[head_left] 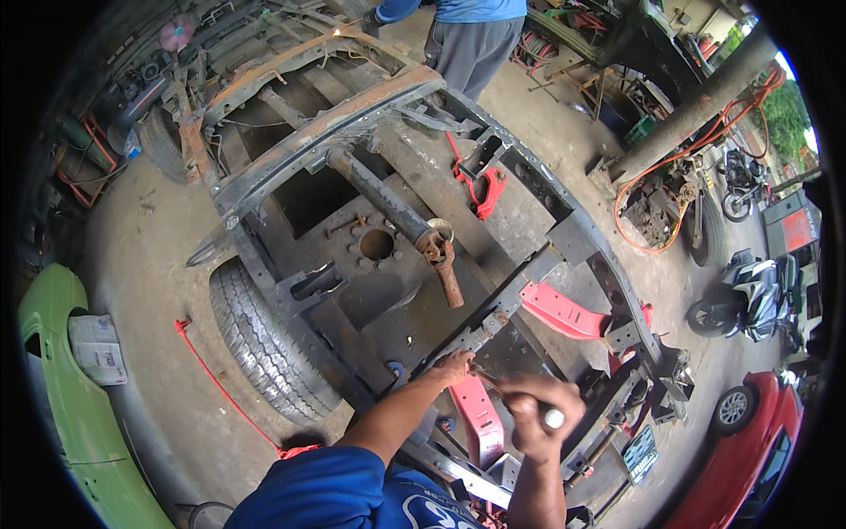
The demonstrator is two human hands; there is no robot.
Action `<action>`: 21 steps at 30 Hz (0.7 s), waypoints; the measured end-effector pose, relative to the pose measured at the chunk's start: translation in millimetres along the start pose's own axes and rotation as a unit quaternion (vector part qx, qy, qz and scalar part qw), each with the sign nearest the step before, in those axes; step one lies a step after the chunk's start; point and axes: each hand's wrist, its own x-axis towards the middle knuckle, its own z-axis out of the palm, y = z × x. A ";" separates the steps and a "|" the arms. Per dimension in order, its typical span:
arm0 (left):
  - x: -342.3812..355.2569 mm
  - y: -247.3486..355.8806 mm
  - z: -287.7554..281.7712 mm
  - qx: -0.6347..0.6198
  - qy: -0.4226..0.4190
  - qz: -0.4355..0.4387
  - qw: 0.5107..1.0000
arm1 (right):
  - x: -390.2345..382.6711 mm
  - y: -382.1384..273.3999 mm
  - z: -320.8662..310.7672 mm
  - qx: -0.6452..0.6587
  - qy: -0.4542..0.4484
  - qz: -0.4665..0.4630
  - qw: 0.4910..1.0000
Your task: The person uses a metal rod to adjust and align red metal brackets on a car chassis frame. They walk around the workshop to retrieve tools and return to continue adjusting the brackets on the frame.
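My left hand (454,366) reaches to the black chassis crossmember, its fingers bunched at the upper end of a red bracket (478,414). What they hold is hidden. My right hand (542,413) is closed around a slim hand tool (490,381). A pale round end shows at the fist, and the shaft runs toward my left fingers; its exact kind is unclear. Both hands are over the near part of the dark vehicle frame (493,319). Another red bracket (564,311) sits farther right on that frame.
A driveshaft (379,194) lies across the frame's middle. A tyre (269,339) and a thin red rod (225,388) are to the left. Beyond the frame, a person (476,40) stands near a small bright glow. A steel post (696,106) with orange hose and parked motorcycles (745,300) are right.
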 end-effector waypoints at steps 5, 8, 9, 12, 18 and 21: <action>10.4 -11.6 6.2 0.000 0.048 0.036 0.998 | -40.0 -9.1 -30.8 0.136 0.157 -0.048 0.977; 3.4 -0.8 -1.4 0.025 0.044 0.012 0.999 | -50.9 -13.3 -53.4 0.122 0.135 -0.104 0.978; 2.0 6.1 -5.4 0.056 0.026 -0.003 0.998 | -56.1 -17.8 -59.6 0.113 0.150 -0.104 0.977; 3.9 26.2 -16.7 0.143 0.015 -0.031 0.989 | -77.9 -29.6 -78.5 0.116 0.185 -0.087 0.972; 16.2 40.3 -16.1 0.357 0.012 0.011 0.934 | -142.7 -18.0 -107.7 0.046 0.258 -0.080 0.962; 19.1 38.9 -10.5 0.458 0.014 0.029 0.889 | -164.7 -8.1 -106.9 0.174 0.220 0.000 0.960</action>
